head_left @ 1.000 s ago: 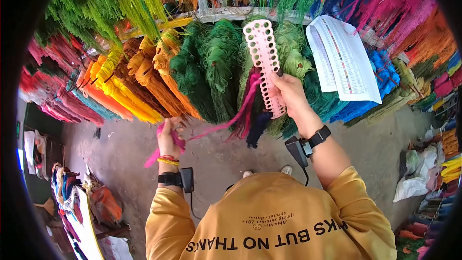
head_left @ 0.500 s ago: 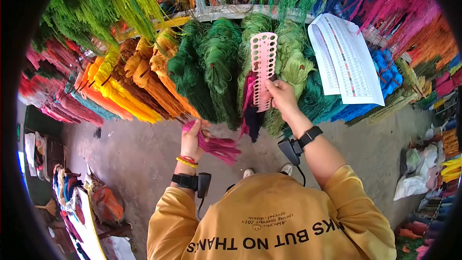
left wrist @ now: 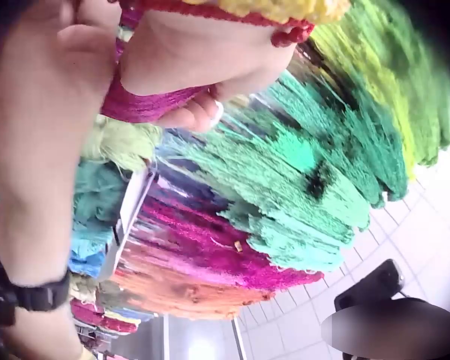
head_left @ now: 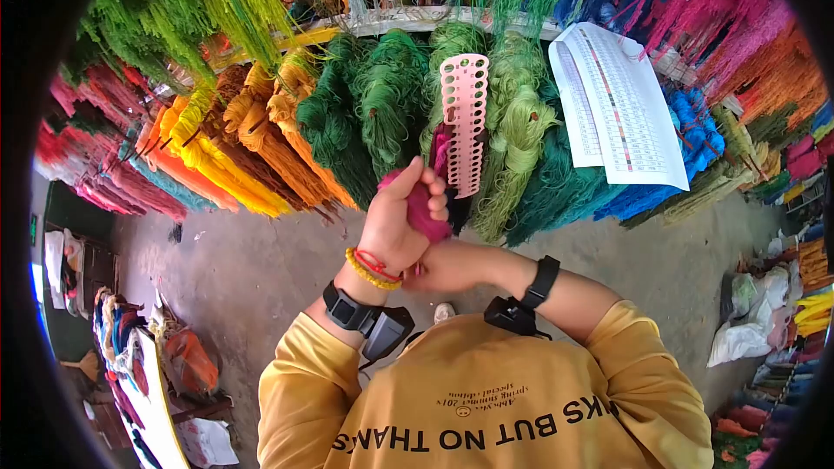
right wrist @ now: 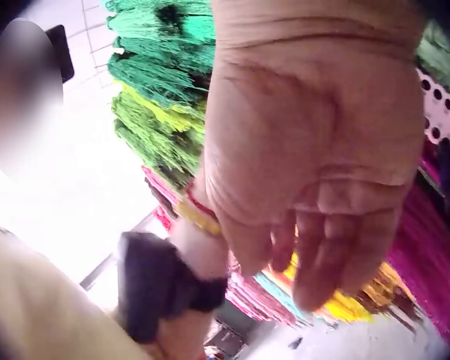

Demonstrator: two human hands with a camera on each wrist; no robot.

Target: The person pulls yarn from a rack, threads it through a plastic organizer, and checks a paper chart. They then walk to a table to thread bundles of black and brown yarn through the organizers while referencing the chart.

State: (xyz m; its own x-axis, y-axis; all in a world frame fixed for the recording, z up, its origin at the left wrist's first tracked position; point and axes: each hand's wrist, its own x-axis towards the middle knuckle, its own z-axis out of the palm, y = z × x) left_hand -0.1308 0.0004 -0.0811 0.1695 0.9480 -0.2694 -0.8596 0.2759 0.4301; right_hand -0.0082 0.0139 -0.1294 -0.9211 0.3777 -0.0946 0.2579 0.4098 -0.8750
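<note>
My left hand [head_left: 391, 226] grips a bundle of magenta yarn [head_left: 426, 213], its fingers curled round it. The left wrist view shows the yarn [left wrist: 139, 105] coming out below those fingers. My right hand [head_left: 456, 265] crosses under the left wrist, its fingertips partly hidden there. Seen in the right wrist view, its palm [right wrist: 307, 142] is bare and the fingers point loosely down, with magenta yarn [right wrist: 427, 262] passing beside it. A pink thread card [head_left: 465, 122] with rows of holes hangs against the green skeins, touched by neither hand; magenta and dark strands hang at it.
Skeins in green [head_left: 387, 95], yellow [head_left: 195, 139] and orange hang along the rack in front. A printed colour chart [head_left: 625, 113] lies over the skeins at right. More yarn [head_left: 200, 9] hangs above. White bags [head_left: 751, 313] stand on the floor at right.
My right hand has let go of the pink card and moved down and left under the left wrist. The left hand has moved right and up with the magenta yarn.
</note>
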